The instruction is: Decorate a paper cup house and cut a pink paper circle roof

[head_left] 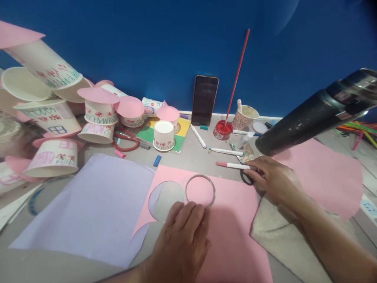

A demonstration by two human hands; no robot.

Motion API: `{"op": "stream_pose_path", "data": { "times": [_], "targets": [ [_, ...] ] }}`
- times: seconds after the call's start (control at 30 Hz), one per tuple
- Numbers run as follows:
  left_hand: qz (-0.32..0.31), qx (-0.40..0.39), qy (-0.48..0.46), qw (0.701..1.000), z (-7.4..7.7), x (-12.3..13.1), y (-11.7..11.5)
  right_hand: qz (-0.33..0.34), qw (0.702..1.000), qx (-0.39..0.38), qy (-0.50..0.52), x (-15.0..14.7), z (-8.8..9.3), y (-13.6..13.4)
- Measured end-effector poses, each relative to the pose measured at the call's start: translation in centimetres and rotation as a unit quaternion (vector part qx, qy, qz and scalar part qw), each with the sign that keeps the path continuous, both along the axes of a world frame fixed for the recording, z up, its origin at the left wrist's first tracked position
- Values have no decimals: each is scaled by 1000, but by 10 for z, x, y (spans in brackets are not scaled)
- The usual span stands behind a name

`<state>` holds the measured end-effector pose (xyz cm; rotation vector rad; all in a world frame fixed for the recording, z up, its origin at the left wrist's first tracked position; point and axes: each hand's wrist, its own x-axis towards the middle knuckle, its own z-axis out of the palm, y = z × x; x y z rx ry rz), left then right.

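Observation:
A pink paper sheet (232, 232) lies in front of me with a round hole (165, 200) cut out of it. A clear ring-shaped rim (200, 190) rests on the pink sheet beside the hole. My left hand (181, 239) lies flat on the sheet, its fingertips touching the ring's near edge. My right hand (272, 179) is closed round the black handles of scissors (246, 173), next to a red-capped marker (232, 165).
A lilac sheet (94, 208) lies to the left. Decorated paper cups (55, 118) with pink lids pile up at the far left. A phone (204, 100) leans on the blue wall, beside a red paint pot (222, 129). A black cylinder (318, 114) juts in at right.

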<state>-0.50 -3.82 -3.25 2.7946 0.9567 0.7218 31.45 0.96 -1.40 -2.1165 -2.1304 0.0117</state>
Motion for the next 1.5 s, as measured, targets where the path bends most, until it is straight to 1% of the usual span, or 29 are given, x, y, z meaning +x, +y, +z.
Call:
{"op": "stream_pose_path", "data": {
  "times": [0.1,0.2,0.27,0.33,0.4,0.5,0.57,0.67,0.73,0.8,0.83,0.9,0.97,1.03,1.07,1.1,1.17,1.27,1.33,1.37,1.47,1.5],
  "targets": [
    [-4,5,0,1000,2,-1,0,27,999,24,16,1,0,0],
    [-9,8,11,1000,2,0,1,77,993,79,50,2,2,3],
    [-11,3,27,1000,3,0,2,117,981,131,87,2,4,5],
    [-7,3,30,1000,6,0,4,164,964,163,131,1,7,5],
    [4,8,0,1000,12,-2,6,223,947,160,167,-2,10,3],
    [25,27,-78,996,23,-7,9,308,922,131,193,-13,16,-7],
    [32,26,-92,995,29,-9,10,350,906,118,205,-25,20,-15],
    [26,-11,-73,997,31,-9,11,386,888,113,224,-42,24,-24],
    [22,-44,-76,996,30,-7,10,392,878,124,246,-50,26,-28],
    [25,-69,-86,994,29,-6,10,386,866,127,293,-54,27,-31],
    [24,-77,-88,993,29,-6,9,378,858,120,328,-55,27,-33],
    [15,-87,-94,992,29,-5,8,352,835,70,416,-58,27,-36],
    [-7,-108,-95,990,30,-4,7,338,795,-16,504,-62,26,-40],
    [-28,-140,-90,986,31,-4,5,350,748,-96,555,-67,25,-42],
    [-32,-150,-86,984,31,-4,5,363,731,-122,564,-69,25,-42],
    [-31,-154,-82,984,30,-4,5,374,723,-137,564,-70,25,-42],
    [-23,-143,-75,987,27,-4,7,378,731,-150,548,-70,24,-40],
    [-22,-130,-58,990,20,-4,9,354,767,-153,513,-64,22,-37],
    [-21,-131,-46,990,16,-4,10,347,782,-158,493,-60,22,-35],
    [-20,-131,-41,990,14,-4,9,349,785,-161,485,-59,22,-35],
    [-17,-120,-35,992,12,-3,8,374,782,-168,469,-60,26,-36],
    [-17,-113,-34,993,13,-3,8,381,786,-172,455,-61,28,-37]
  ]
}}
